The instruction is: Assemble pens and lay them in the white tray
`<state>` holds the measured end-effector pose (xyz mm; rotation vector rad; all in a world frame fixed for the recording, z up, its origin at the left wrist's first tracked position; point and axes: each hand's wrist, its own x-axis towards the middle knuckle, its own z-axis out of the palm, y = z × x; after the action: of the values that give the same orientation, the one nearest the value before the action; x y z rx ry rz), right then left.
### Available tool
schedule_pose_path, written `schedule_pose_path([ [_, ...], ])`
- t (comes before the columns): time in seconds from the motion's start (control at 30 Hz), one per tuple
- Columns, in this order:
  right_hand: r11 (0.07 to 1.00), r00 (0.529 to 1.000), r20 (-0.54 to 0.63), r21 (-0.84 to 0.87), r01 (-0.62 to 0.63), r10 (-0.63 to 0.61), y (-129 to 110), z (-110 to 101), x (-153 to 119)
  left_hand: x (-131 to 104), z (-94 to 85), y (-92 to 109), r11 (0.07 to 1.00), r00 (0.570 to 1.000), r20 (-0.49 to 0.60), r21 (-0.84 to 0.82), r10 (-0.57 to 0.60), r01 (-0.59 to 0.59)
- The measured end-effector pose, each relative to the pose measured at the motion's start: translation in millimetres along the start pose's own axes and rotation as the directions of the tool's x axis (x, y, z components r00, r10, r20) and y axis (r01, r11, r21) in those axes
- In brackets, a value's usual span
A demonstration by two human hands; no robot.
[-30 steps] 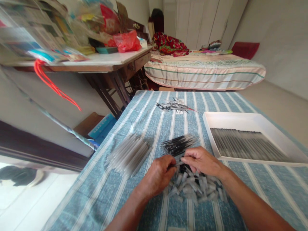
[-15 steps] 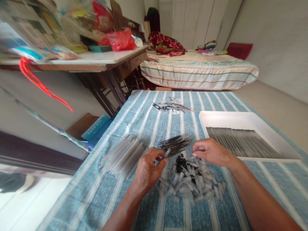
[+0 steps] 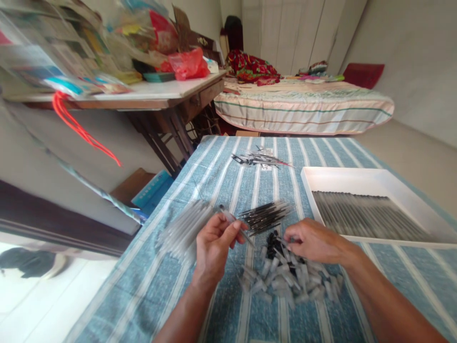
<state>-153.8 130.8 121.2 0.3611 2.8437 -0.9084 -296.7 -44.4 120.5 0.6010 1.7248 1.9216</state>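
Observation:
My left hand (image 3: 218, 240) is closed around a translucent pen barrel (image 3: 231, 219) with a dark end, tilted down to the right. My right hand (image 3: 309, 240) has its fingers pinched together over the small black plugs (image 3: 274, 245); what they hold is hidden. Below it spreads a pile of clear pen caps (image 3: 285, 281). Left of my left hand lies a stack of translucent pen barrels (image 3: 185, 228). Dark pen refills (image 3: 266, 216) lie in a bundle between and beyond the hands.
A white tray (image 3: 342, 174) at the right holds a row of pens (image 3: 367, 216). Loose thin refills (image 3: 262, 158) lie at the far end of the striped cloth (image 3: 214, 176). A cluttered side table (image 3: 150, 95) stands at the left, a bed (image 3: 303, 107) behind.
My left hand has turned and drawn back slightly, and the pen barrel now shows in its fingers. My right hand has come down to the black plugs. The view has shifted a little.

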Motion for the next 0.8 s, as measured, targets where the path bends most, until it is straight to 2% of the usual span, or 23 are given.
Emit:
schedule_pose_path([
  [0.1,0.991,0.998,0.013,0.124,0.056,-0.058,-12.2,6.1,-0.6,-0.6,0.0,3.0,0.991,1.0,-0.008,-0.134,0.001,-0.003],
  [0.2,0.982,0.995,0.006,0.16,0.096,-0.099,-22.7,12.7,0.5,-1.4,0.2,4.8,0.982,1.0,-0.01,-0.191,0.0,-0.002],
  [0.57,0.964,0.99,-0.073,0.227,0.137,-0.123,-30.1,22.8,3.6,-3.4,1.9,-1.3,0.981,0.997,0.068,-0.191,0.041,-0.027],
  [0.8,0.962,0.986,-0.118,0.234,0.144,-0.119,-33.8,25.3,3.9,-5.4,5.5,-2.6,0.982,0.995,0.103,-0.19,0.003,0.017],
])
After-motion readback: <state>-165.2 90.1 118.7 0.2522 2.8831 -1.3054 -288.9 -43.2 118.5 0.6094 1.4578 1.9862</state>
